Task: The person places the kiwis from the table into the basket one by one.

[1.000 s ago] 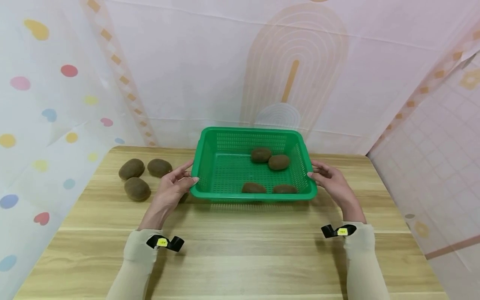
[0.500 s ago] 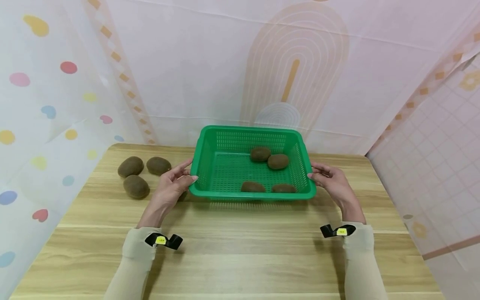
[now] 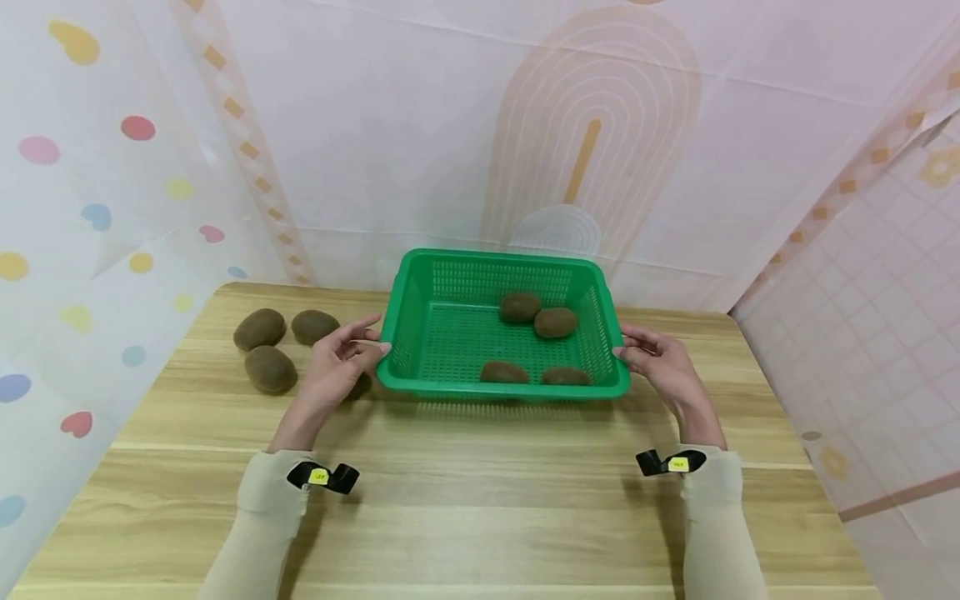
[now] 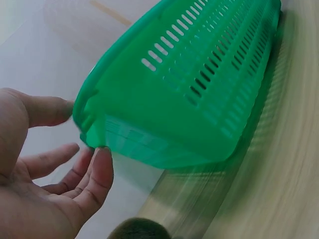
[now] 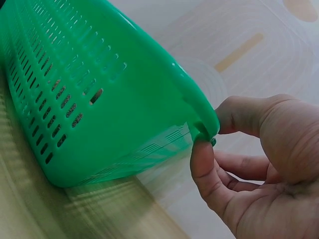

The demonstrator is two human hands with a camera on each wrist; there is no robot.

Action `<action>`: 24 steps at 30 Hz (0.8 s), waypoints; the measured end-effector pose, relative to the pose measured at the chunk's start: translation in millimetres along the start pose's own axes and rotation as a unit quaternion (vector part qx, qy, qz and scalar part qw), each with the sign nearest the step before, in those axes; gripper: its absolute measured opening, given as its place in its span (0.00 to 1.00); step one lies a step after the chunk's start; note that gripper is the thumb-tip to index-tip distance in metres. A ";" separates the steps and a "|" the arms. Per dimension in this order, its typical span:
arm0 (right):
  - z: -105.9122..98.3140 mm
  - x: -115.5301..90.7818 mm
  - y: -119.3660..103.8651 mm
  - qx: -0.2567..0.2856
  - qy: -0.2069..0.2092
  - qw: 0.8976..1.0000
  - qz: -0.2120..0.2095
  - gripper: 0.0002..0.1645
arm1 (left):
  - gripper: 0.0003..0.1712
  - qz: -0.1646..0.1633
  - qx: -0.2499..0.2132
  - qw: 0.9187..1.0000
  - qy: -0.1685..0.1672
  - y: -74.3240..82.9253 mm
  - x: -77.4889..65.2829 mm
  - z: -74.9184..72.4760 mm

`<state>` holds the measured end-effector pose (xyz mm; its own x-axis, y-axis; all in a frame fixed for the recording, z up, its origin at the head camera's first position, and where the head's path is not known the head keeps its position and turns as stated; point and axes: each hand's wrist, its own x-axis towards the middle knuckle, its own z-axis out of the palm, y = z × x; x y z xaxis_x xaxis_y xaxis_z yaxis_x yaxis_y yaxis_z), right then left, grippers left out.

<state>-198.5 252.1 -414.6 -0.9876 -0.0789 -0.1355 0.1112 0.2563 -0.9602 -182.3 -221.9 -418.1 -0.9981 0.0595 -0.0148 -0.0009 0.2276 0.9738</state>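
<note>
A green plastic basket [image 3: 465, 392] with slotted walls stands at the middle of the table, several brown kiwis [image 3: 555, 322] inside it. My left hand [image 3: 335, 367] holds its left end, thumb tip at the rim and a fingertip under the lip, as the left wrist view shows. At the opposite end my right hand [image 3: 666, 371] pinches the rim between thumb and curled index finger, seen closely in the right wrist view. Left of the basket lie three more kiwis [image 3: 271, 370]. Another kiwi [image 3: 360, 387] is partly hidden behind my left hand.
The wood-grain table [image 3: 480, 517] runs back to a patterned wall sheet [image 3: 375, 150] right behind the basket. Similar sheets rise along the left and right sides.
The view has shifted slightly. My left hand has eased a little outward along the basket's left end, its index finger lifting. The basket and kiwis look unchanged.
</note>
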 end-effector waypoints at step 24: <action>-0.1 0.7 1.0 0.016 0.001 1.000 -0.003 0.33 | 0.39 0.106 0.194 0.975 0.020 -33.2 -12.3 -30.8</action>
<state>-199.2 252.4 -415.6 -0.9885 -0.0786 -0.1291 0.1085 0.2252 -0.9682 -171.9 -260.2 -443.2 -0.9747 0.1101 0.1943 0.2222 0.5650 0.7946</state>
